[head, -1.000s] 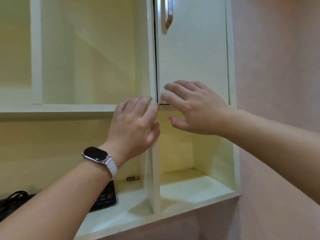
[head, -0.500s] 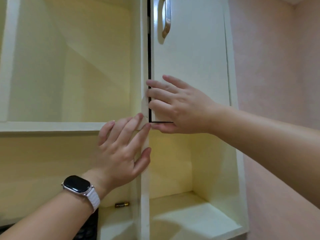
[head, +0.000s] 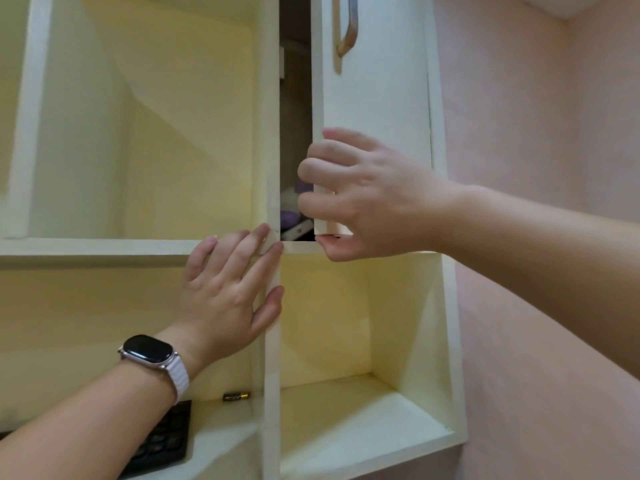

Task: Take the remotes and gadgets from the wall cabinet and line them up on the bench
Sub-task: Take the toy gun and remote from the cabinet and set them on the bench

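Note:
The white cabinet door point(head: 374, 81) with a metal handle point(head: 348, 29) stands slightly ajar. My right hand point(head: 360, 195) grips its lower left edge, fingers curled around it. Through the dark gap I see a white gadget point(head: 298, 231) lying flat and purple and pale items point(head: 290, 216) behind it, mostly hidden. My left hand point(head: 232, 296), with a black smartwatch point(head: 149, 349) on the wrist, rests flat against the upright divider point(head: 272, 375) just below the gap, fingers apart, holding nothing.
Open cream shelves fill the left and bottom. A small battery point(head: 236, 396) lies on the lower left shelf beside a black keyboard point(head: 162, 438). The lower right compartment point(head: 346, 410) holds nothing visible. A pink wall point(head: 536, 133) borders the right.
The door has swung out from nearly shut, exposing a dark gap with items inside. My right hand went from touching the edge to curling around it. The left hand stays on the divider.

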The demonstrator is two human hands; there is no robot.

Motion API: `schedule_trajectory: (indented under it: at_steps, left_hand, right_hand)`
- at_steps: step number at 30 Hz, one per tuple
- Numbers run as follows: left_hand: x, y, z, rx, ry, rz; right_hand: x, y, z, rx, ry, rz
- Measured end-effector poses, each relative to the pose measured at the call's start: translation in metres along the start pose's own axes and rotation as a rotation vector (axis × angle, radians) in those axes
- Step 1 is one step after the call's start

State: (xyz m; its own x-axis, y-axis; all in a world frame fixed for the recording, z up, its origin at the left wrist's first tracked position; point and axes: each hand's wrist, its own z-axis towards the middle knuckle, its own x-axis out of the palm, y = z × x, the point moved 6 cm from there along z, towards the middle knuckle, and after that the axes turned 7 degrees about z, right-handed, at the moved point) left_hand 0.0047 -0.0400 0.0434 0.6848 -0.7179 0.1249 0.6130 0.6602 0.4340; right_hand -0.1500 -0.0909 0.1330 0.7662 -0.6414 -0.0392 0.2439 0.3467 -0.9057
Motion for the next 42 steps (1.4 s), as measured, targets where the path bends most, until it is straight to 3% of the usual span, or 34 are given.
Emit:
schedule_trajectory:
  at_steps: [6, 14, 20, 25, 31, 38, 42]
  left_hand:
    - [-0.007, -0.012, 0.003, -0.017, 0.123, -0.027]
    - [-0.001, -0.044, 0.013, 0.256, 0.357, -0.005]
    - [0.002, -0.054, 0.021, 0.336, 0.428, 0.003]
    - [0.002, -0.061, 0.024, 0.348, 0.446, 0.016]
    - [0.001, -0.071, 0.025, 0.269, 0.453, 0.007]
    - [0.001, -0.075, 0.025, 0.227, 0.432, 0.006]
    - [0.001, -0.073, 0.024, 0.199, 0.423, -0.024]
  right_hand:
    - [-0.03, -0.004, -0.017, -0.017, -0.014, 0.027]
    - [-0.072, -0.014, -0.052, -0.013, -0.089, 0.087]
    - [-0.098, -0.04, -0.127, 0.119, -0.167, 0.024]
    - [-0.097, -0.059, -0.183, 0.195, -0.118, -0.03]
    - [-0.077, -0.08, -0.239, 0.318, 0.117, -0.079]
    - [-0.075, -0.074, -0.236, 0.409, 0.158, -0.105]
    - [-0.072, -0.058, -0.221, 0.472, 0.275, -0.093]
